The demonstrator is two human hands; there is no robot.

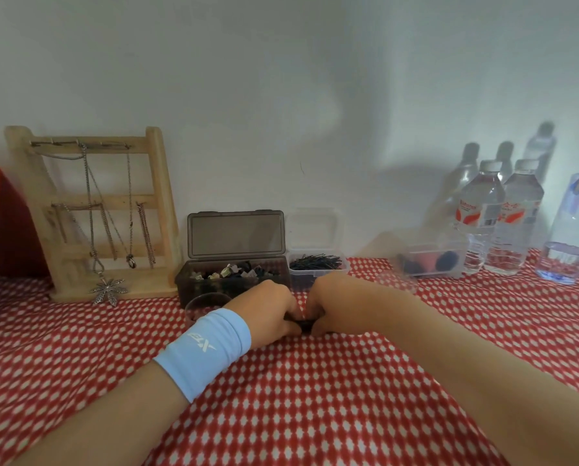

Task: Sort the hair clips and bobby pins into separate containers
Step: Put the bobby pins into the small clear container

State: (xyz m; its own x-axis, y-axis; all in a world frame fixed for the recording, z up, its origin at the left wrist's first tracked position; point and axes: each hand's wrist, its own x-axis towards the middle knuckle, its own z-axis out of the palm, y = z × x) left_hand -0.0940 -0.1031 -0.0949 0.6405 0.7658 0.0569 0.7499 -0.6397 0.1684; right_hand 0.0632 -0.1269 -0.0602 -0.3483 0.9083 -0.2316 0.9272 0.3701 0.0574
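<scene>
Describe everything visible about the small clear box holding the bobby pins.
The clear box is small, rectangular, see-through plastic. Its lid stands open, back toward the wall. Dark bobby pins lie heaped inside. It sits on the red-patterned cloth, close beside the dark box; the right hand hides part of its front.

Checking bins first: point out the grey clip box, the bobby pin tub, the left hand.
grey clip box (188, 284), head view, front wall.
bobby pin tub (301, 278), head view, front wall.
left hand (268, 305), head view, back.
</scene>
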